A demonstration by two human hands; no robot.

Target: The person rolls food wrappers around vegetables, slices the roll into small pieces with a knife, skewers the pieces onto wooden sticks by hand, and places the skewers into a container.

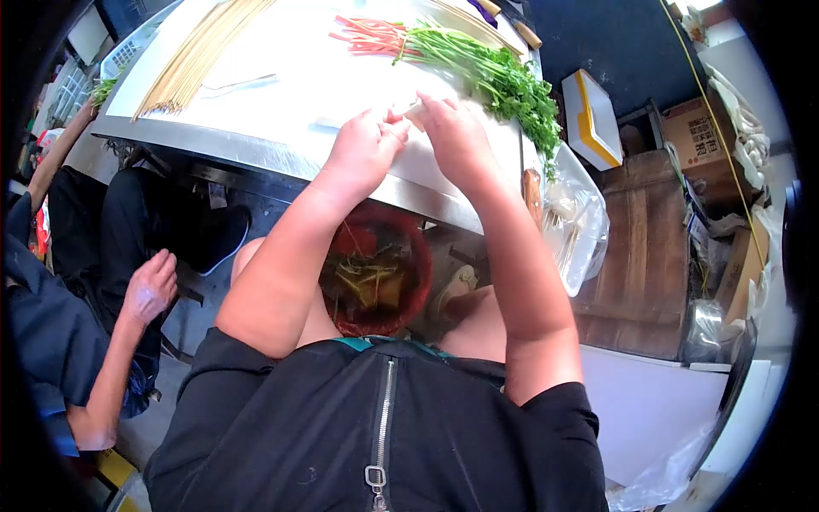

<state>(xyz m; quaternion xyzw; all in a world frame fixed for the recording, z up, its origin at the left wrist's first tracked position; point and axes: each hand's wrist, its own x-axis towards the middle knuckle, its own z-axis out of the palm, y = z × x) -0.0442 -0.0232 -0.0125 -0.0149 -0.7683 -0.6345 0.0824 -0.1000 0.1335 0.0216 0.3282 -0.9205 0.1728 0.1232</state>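
Observation:
Over the front of the white table top (281,128), my left hand (368,147) and my right hand (456,136) are close together, fingers bent and closed. Between their fingertips is a small pale piece (416,116); glare washes it out and its kind cannot be made out. Just beyond my hands lies a bunch of leafy green herbs (478,64), with pinkish-red strips (371,36) at its left end. A sheaf of thin bamboo skewers (205,55) rests on the left part of the table, beside a thin metal pick (239,83).
Below the table, between my legs, stands a red bucket (418,286) with scraps inside. A wooden handle (532,192) and a plastic-lined white tray (580,230) are at the table's right edge. Another person (77,316) sits close on the left, one hand (152,286) lowered.

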